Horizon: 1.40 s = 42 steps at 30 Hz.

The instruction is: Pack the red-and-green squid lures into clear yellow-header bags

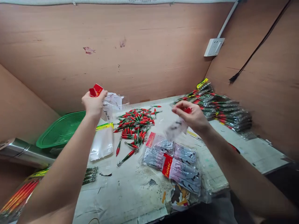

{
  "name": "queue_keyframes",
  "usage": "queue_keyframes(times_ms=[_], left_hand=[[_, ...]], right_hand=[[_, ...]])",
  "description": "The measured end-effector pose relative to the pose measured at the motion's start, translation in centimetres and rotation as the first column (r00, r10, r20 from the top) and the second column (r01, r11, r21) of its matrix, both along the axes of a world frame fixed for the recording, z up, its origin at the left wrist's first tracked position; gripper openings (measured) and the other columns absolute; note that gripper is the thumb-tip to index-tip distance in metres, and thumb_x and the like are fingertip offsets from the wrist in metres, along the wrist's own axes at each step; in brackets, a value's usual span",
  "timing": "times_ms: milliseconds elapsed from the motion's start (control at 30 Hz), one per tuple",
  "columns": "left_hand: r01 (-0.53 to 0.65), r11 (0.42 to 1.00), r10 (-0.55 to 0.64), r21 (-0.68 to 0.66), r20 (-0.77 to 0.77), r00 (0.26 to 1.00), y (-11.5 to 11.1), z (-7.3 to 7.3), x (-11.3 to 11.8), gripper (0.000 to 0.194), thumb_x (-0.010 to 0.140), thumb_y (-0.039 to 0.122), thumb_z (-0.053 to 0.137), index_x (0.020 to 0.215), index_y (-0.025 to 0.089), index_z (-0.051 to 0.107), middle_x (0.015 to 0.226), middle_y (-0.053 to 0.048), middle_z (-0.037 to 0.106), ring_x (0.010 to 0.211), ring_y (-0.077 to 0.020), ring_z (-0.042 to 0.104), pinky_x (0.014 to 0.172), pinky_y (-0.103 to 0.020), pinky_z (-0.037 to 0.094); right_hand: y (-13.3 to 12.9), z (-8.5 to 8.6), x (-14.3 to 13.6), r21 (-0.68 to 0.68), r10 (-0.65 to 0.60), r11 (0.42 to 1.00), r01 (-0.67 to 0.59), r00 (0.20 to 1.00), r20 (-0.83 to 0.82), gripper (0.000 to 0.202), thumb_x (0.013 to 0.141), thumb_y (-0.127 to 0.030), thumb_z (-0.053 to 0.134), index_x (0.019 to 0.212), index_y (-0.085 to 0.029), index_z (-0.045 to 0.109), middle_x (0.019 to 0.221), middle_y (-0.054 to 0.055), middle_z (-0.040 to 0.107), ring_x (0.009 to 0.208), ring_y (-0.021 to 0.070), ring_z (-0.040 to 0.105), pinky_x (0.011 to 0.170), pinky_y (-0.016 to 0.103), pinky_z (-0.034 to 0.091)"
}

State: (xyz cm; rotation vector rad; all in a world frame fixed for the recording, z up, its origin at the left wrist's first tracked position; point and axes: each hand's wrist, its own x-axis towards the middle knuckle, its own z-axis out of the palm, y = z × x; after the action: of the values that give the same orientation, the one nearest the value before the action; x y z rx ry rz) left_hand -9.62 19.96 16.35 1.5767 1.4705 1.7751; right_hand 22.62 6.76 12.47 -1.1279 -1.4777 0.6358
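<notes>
My left hand (93,101) is raised at the far left of the table, closed on red-topped clear packets (113,101) with small printed inserts. My right hand (192,115) is closed on a packet (175,128) whose red top shows between the fingers; its printed body is blurred by motion. Between the hands lies a loose pile of red-and-green fishing lures (137,119) with metal hooks at their ends. Below my right hand, several red-labelled "Fortune" packets (183,174) lie overlapping. A stack of clear bags with a yellow top (102,146) rests below my left hand.
A green plastic basket (60,132) stands at the left beside a shiny metal object (25,152). Bagged lures (210,105) are heaped at the back right. More packed orange-red lures (20,196) lie front left. A black cable (259,43) hangs by the right wall.
</notes>
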Motion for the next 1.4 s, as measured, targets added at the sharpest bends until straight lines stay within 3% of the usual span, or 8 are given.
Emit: queue_keyframes(times_ms=[167, 333, 600, 767, 933, 1100, 1267, 1400], left_hand=[[0.074, 0.996, -0.083, 0.045, 0.227, 0.97, -5.8, -0.5, 0.4, 0.035, 0.059, 0.024, 0.068, 0.056, 0.022, 0.033, 0.063, 0.004, 0.054, 0.081, -0.0185, 0.062, 0.064, -0.031, 0.045], [0.404, 0.915, -0.396, 0.011, 0.224, 0.891, -10.6, -1.8, 4.1, 0.017, 0.058, 0.015, 0.059, 0.066, 0.021, 0.045, 0.066, 0.003, 0.059, 0.058, -0.012, 0.055, 0.059, -0.029, 0.047], [0.69, 0.594, -0.798, -0.414, -0.198, 0.569, -15.7, -4.6, 8.2, 0.014, 0.071, 0.023, 0.058, 0.085, 0.018, 0.056, 0.063, 0.003, 0.051, 0.055, -0.0091, 0.042, 0.051, -0.022, 0.034], [0.676, 0.563, -0.825, -0.475, -0.28, 0.49, -16.9, -5.5, 9.0, 0.01, 0.071, 0.018, 0.057, 0.08, 0.017, 0.059, 0.074, -0.002, 0.062, 0.061, -0.0116, 0.053, 0.058, -0.023, 0.043], [0.653, 0.546, -0.834, -0.526, -0.414, 0.365, -17.2, -6.6, 10.1, 0.023, 0.071, 0.013, 0.058, 0.091, 0.019, 0.066, 0.088, -0.006, 0.07, 0.078, -0.0189, 0.063, 0.069, -0.028, 0.046], [0.73, 0.344, -0.924, -0.59, -0.35, 0.153, -18.3, -6.7, 11.5, 0.041, 0.065, 0.018, 0.071, 0.106, 0.02, 0.065, 0.099, -0.006, 0.071, 0.085, -0.0215, 0.064, 0.072, -0.027, 0.045], [0.744, 0.46, -0.877, -0.485, -0.121, 0.465, -18.8, -6.0, 11.8, 0.014, 0.08, 0.029, 0.061, 0.083, 0.016, 0.066, 0.078, -0.004, 0.069, 0.071, -0.0171, 0.062, 0.066, -0.027, 0.047], [0.77, 0.47, -0.832, -0.432, 0.075, 0.55, -18.3, -5.6, 10.2, 0.021, 0.08, 0.035, 0.062, 0.092, 0.017, 0.066, 0.085, -0.006, 0.071, 0.073, -0.0184, 0.064, 0.065, -0.028, 0.05]], right_hand=[[-6.1, -4.1, 0.7, -0.5, 0.439, 0.864, -0.064, 0.583, 0.684, 0.009, 0.082, -0.024, 0.061, 0.079, -0.017, 0.065, 0.063, 0.0, 0.058, 0.059, 0.0117, 0.051, 0.054, 0.022, 0.032], [-7.3, -7.1, -3.7, -0.574, 0.588, 0.807, -0.141, 0.298, 0.752, 0.02, 0.073, -0.008, 0.063, 0.09, -0.017, 0.067, 0.081, 0.007, 0.067, 0.075, 0.0197, 0.061, 0.056, 0.024, 0.03], [-5.1, -6.5, -5.2, -0.63, 0.655, 0.737, -0.245, 0.03, 0.755, 0.017, 0.082, -0.01, 0.059, 0.094, -0.016, 0.069, 0.095, 0.01, 0.067, 0.084, 0.0208, 0.063, 0.065, 0.024, 0.038], [-6.9, -6.3, -5.3, -0.635, 0.648, 0.756, -0.157, 0.048, 0.76, 0.019, 0.081, -0.029, 0.065, 0.087, -0.011, 0.071, 0.083, 0.012, 0.068, 0.075, 0.0248, 0.064, 0.057, 0.026, 0.036], [-9.5, -5.7, -5.2, -0.64, 0.648, 0.761, -0.105, 0.078, 0.758, 0.019, 0.082, -0.01, 0.052, 0.09, -0.012, 0.069, 0.087, 0.012, 0.068, 0.071, 0.0214, 0.063, 0.055, 0.025, 0.034], [-9.3, -0.7, -1.0, -0.516, 0.643, 0.763, -0.388, 0.385, 0.662, 0.011, 0.085, -0.016, 0.051, 0.081, -0.017, 0.062, 0.076, 0.003, 0.062, 0.068, 0.0131, 0.053, 0.061, 0.022, 0.036], [-8.0, 2.4, 2.4, -0.343, 0.477, 0.877, -0.337, 0.704, 0.526, 0.025, 0.09, -0.036, 0.05, 0.085, -0.017, 0.065, 0.075, 0.004, 0.062, 0.066, 0.0134, 0.052, 0.06, 0.024, 0.038], [-7.8, 2.2, 3.7, -0.385, 0.454, 0.876, -0.289, 0.763, 0.46, 0.032, 0.087, -0.046, 0.054, 0.094, -0.019, 0.07, 0.088, 0.007, 0.065, 0.079, 0.017, 0.058, 0.069, 0.026, 0.043]])
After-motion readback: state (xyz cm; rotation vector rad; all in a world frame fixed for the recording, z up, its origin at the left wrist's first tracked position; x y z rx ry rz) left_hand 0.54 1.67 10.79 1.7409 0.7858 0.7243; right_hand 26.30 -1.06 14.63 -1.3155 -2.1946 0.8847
